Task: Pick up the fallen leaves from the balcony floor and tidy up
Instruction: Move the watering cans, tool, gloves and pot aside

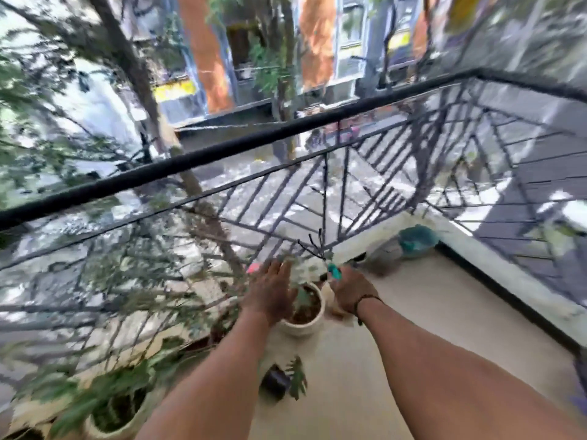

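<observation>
Writing could not be read anywhere; yellow signs across the street were only blurs.

Take the white pot (303,323) by the railing (222,147) as your landmark. It held dark soil and a thin plant (314,246) with bare twigs rising above its rim. Nearer to you than the white pot, along the same railing, a second pale pot (108,430) held soil and a leafy green plant. Between those two, a small dark pot (274,381) lay tipped on the balcony floor (413,312), and a green leaf (297,377) lay just beside it. That leaf was the only fallen one you could make out with certainty. Beyond the white pot, in the far corner of the floor, a teal object (416,238) sat with something grey next to it; the blur hid what they were.

Your left hand (271,292) hovered over the left side of the white pot, back upward, fingers straight and spread, holding nothing. Your right hand (351,292) reached just right of the white pot, at the plant's stem, with fingers curled around a teal-handled tool (333,271), probably small pruners. A dark band (365,301) circled your right wrist. Both forearms stretched forward from the bottom edge.
</observation>
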